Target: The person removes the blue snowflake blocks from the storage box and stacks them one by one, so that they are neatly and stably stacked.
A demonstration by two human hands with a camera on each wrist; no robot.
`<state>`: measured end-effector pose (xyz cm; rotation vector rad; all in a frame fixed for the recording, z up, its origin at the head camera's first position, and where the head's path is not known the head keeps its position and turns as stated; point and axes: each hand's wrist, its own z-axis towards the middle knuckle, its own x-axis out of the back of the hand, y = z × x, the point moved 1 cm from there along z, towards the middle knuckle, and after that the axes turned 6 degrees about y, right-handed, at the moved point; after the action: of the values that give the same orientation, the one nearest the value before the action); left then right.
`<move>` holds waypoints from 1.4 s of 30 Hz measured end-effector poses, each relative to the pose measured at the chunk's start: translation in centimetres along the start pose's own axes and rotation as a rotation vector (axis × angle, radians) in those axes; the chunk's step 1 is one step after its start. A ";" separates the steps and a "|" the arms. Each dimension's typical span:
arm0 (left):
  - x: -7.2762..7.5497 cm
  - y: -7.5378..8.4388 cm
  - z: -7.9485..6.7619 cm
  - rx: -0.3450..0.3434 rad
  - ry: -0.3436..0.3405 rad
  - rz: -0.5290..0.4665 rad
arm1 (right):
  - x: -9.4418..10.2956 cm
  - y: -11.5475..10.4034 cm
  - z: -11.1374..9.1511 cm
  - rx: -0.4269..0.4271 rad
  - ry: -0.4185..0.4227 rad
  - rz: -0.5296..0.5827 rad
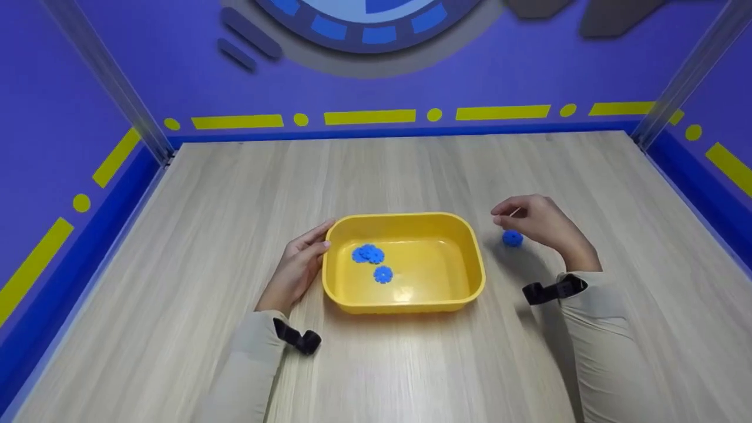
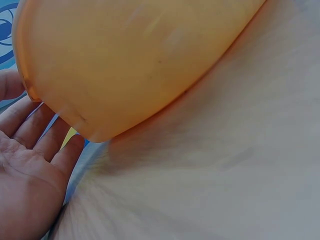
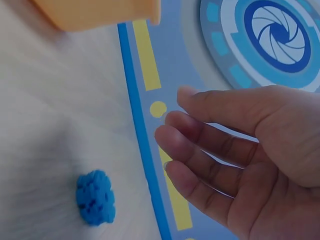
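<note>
A yellow plastic basin point(image 1: 405, 304) stands on the table, and several blue notched discs point(image 1: 383, 274) lie in its left half, some of them overlapping. At the basin's left end my left hand point(image 1: 296, 267) grips the rim, with the thumb by the edge and the fingers along the outer wall. To the right of the basin sits a small stack of blue notched discs point(image 1: 513, 238) on the tabletop. My right hand point(image 1: 543, 223) hovers just above that stack, fingers loosely bent. Nothing shows between its thumb and fingertips point(image 3: 175, 142) in the right wrist view.
The light wood tabletop point(image 1: 235, 194) is bounded by a purple back wall point(image 1: 376, 94) with yellow markings and by side walls. Metal posts point(image 1: 117, 76) rise at the far corners. Black camera straps point(image 1: 555, 291) circle both sleeved wrists.
</note>
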<state>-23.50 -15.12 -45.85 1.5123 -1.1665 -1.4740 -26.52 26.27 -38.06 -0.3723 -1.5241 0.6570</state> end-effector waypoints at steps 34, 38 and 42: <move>-0.1 0.0 0.2 0.013 0.001 0.011 | -4.5 -12.5 3.3 0.381 -0.382 -0.166; 0.0 -0.1 0.2 0.015 0.001 0.011 | -6.1 -13.1 3.9 0.376 -0.420 -0.171; 0.0 -0.1 0.1 0.013 0.007 0.005 | -7.7 -13.8 4.3 0.388 -0.443 -0.196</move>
<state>-23.61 -15.09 -45.94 1.5213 -1.1767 -1.4592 -27.96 10.15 -35.62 0.2316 -1.7719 0.8960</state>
